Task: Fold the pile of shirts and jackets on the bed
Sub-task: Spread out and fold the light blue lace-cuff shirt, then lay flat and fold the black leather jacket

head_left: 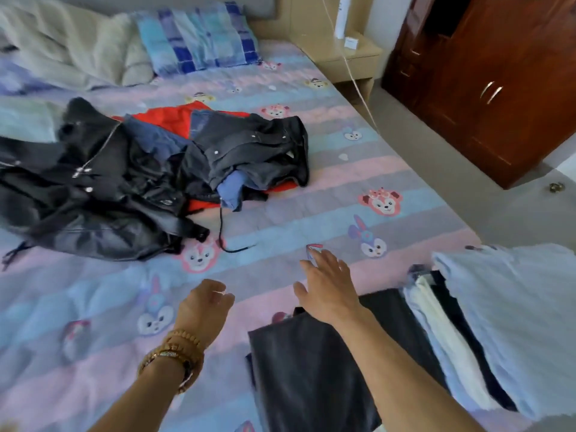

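Note:
A loose pile of garments (pixel 149 179) lies on the bed's left half: black leather jackets, a dark grey jacket, blue shirts and something red underneath. At the near right sits a folded dark garment (pixel 299 363), and beside it a stack of folded clothes (pixel 486 322) in light blue, white and black. My left hand (pixel 202 307) hovers above the sheet with fingers loosely curled and holds nothing; gold bracelets circle its wrist. My right hand (pixel 327 285) reaches forward over the sheet, fingers spread, empty, its forearm crossing the folded dark garment.
The bed (pixel 311 188) has a pink and blue striped cartoon sheet. A cream blanket (pixel 68 42) and a blue plaid pillow (pixel 199 35) lie at the head. A bedside table (pixel 339 57), a hanging white cord and a brown wardrobe (pixel 498 88) stand to the right.

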The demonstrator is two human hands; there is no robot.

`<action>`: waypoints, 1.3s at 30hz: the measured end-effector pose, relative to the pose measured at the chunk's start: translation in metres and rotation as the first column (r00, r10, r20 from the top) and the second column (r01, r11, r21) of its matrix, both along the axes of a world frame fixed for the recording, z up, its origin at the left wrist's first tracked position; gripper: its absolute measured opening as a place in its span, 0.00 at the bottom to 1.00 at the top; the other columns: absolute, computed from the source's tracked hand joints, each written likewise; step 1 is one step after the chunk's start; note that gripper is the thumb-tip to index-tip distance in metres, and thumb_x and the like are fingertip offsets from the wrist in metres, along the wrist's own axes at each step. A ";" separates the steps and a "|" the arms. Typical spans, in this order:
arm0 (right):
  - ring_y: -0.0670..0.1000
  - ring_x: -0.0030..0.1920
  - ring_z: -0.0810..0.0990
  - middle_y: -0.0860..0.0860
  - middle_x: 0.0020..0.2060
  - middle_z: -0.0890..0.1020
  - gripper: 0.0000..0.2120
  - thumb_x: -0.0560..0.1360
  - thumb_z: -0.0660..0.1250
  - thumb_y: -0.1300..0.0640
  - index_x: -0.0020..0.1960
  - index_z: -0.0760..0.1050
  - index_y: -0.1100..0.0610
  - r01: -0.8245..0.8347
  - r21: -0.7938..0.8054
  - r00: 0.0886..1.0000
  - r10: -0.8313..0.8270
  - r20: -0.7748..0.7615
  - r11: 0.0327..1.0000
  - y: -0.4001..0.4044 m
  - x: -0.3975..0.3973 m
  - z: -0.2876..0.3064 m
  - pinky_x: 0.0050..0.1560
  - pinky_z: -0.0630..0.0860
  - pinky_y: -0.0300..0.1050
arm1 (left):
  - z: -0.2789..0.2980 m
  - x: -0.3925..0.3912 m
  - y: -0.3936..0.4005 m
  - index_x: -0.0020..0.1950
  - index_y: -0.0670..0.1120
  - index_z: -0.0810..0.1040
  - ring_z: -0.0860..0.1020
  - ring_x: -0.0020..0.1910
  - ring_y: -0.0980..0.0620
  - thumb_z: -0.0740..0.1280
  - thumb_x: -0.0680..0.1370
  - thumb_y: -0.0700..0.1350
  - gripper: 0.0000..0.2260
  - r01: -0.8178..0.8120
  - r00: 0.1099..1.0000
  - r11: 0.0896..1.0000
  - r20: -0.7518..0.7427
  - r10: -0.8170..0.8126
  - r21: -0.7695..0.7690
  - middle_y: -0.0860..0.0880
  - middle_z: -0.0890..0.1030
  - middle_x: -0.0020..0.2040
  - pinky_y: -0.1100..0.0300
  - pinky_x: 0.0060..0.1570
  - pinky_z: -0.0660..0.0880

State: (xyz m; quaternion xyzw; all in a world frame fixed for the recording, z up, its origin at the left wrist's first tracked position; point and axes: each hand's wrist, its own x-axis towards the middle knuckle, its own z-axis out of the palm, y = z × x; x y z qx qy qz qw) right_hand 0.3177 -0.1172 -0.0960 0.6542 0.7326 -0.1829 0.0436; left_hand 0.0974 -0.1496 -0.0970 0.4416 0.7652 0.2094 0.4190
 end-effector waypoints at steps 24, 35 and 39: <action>0.57 0.55 0.79 0.54 0.49 0.81 0.16 0.73 0.62 0.68 0.58 0.74 0.56 -0.380 0.225 0.917 0.332 0.223 0.897 0.170 -0.361 -0.150 0.75 0.52 0.56 | -0.185 -0.293 -0.003 0.67 0.65 0.59 0.49 0.70 0.37 0.68 0.71 0.57 0.28 0.187 0.938 0.857 -0.172 -0.301 -0.481 0.56 0.44 0.75 0.27 0.60 0.63; 0.59 0.44 0.79 0.54 0.37 0.82 0.04 0.72 0.65 0.59 0.41 0.76 0.51 -0.378 -0.126 0.850 0.290 -0.440 0.917 -0.005 -0.349 -0.041 0.40 0.71 0.45 | -0.053 -0.271 0.000 0.53 0.44 0.80 0.81 0.50 0.42 0.69 0.73 0.61 0.21 -0.426 0.567 0.829 0.607 0.557 -0.362 0.40 0.83 0.53 0.42 0.54 0.77; 0.47 0.53 0.74 0.42 0.49 0.76 0.20 0.65 0.72 0.49 0.55 0.71 0.46 -0.215 -0.098 0.844 0.135 -0.519 0.972 -0.069 -0.316 -0.017 0.55 0.74 0.45 | -0.017 -0.249 -0.039 0.46 0.38 0.74 0.79 0.40 0.40 0.70 0.63 0.36 0.13 -0.617 0.596 0.747 0.474 0.648 -0.247 0.35 0.81 0.45 0.47 0.41 0.80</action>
